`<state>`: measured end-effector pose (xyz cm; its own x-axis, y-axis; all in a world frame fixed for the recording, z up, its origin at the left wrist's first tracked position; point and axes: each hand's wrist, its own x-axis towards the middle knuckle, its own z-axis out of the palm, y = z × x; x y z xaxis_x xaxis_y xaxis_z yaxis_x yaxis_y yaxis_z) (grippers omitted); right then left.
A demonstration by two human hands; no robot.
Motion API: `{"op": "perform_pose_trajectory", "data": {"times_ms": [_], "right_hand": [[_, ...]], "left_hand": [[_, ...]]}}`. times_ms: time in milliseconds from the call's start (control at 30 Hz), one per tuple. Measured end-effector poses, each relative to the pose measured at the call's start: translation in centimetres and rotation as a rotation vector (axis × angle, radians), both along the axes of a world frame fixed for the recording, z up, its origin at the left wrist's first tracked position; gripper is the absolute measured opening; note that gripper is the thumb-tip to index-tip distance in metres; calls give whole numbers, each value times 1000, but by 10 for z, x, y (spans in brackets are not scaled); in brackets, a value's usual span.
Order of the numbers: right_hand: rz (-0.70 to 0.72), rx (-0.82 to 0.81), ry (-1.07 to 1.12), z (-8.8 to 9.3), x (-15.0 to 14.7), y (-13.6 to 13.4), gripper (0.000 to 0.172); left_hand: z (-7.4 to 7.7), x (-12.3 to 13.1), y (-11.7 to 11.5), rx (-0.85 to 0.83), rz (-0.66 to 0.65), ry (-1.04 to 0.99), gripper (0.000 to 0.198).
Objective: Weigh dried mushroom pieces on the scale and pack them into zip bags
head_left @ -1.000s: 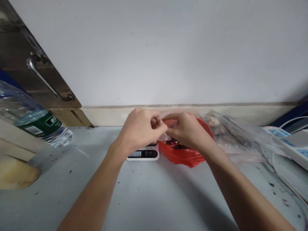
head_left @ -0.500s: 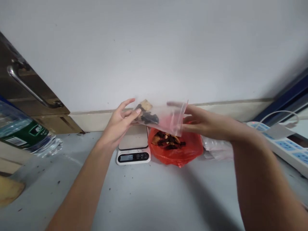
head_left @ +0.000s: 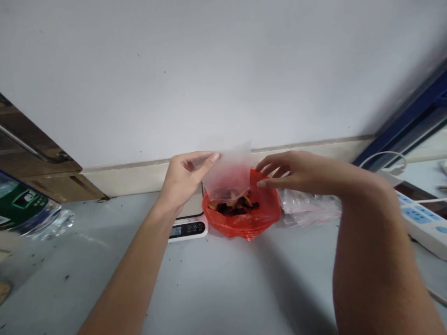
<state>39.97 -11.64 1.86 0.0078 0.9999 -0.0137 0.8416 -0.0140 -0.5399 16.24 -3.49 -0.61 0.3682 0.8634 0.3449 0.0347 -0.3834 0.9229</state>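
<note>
Since the frame half a second ago, the clear bag (head_left: pixel 230 170) has swung from lying slantwise between both hands to hanging down over the red bag (head_left: pixel 244 228), and the right hand (head_left: pixel 300 172) has come off it. The left hand (head_left: pixel 181 181) has its grip clamped on the clear bag's upper left edge, thumb against fingers. The right grip is apart, fingers loosely curled beside the red bag's upper rim; whether the thumb touches that rim I cannot tell. The clear bag's lower edge sits just above dark and pale dried pieces (head_left: pixel 235 207), which lie inside the red bag.

Left of the red bag, close beside it, is a white scale (head_left: pixel 188 230) with its display showing 0.0, its plate partly hidden by the left hand. Crumpled clear bags (head_left: pixel 310 207) lie to the right on the table (head_left: pixel 209 288), near a white power strip (head_left: pixel 422 216). A green-labelled bottle (head_left: pixel 31 204) shows at far left.
</note>
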Motion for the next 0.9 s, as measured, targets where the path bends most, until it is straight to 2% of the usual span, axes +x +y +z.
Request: {"op": "perform_pose_trajectory", "data": {"times_ms": [133, 267, 367, 467, 567, 667, 733, 800, 833, 900], "right_hand": [[22, -9, 36, -2, -1, 5, 43], [127, 39, 217, -4, -8, 10, 31], [93, 68, 440, -8, -19, 16, 22], [-9, 108, 625, -14, -33, 22, 18], [-58, 119, 780, -18, -53, 27, 26], [-49, 116, 800, -21, -76, 29, 38], [-53, 200, 765, -22, -93, 32, 36], [-41, 337, 710, -24, -113, 38, 28], [-20, 405, 664, -25, -125, 41, 23], [57, 521, 518, -29, -154, 49, 14]], "left_hand": [[4, 2, -3, 33, -15, -116, 32], [6, -4, 2, -7, 6, -270, 33], [8, -17, 10, -31, 27, -288, 39], [10, -35, 18, -23, 33, -174, 52], [13, -58, 24, 63, 12, 20, 40], [16, -86, 29, 86, 21, 141, 37], [16, -110, 35, 25, 107, 201, 35], [15, -137, 43, -68, 254, 296, 34], [14, -151, 47, -128, 344, 372, 34], [9, -177, 55, -188, 420, 452, 31]]}}
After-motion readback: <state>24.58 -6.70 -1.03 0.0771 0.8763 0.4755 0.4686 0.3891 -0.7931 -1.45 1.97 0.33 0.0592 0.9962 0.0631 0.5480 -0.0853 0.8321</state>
